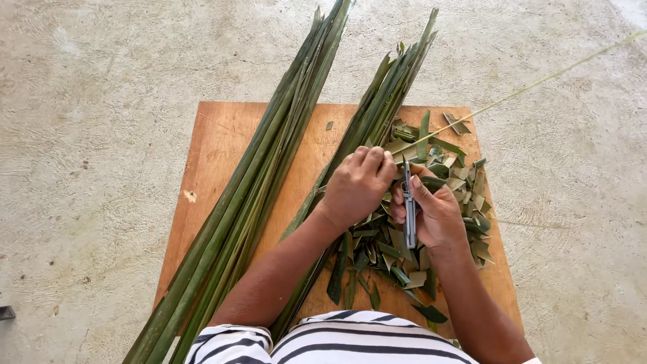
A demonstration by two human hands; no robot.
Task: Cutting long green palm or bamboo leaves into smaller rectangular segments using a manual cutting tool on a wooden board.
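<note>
Left hand (358, 183) fisted around a thin leaf midrib (539, 82), right hand (435, 214) gripping a small knife (409, 205), above leaf trimmings (465, 182) on wooden board (222, 145).

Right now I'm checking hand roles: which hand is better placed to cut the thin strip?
Probably the right hand: it already grips the knife, blade up beside the thin strip. The left hand is closed on the strip's near end, above the leaf scraps.
</note>
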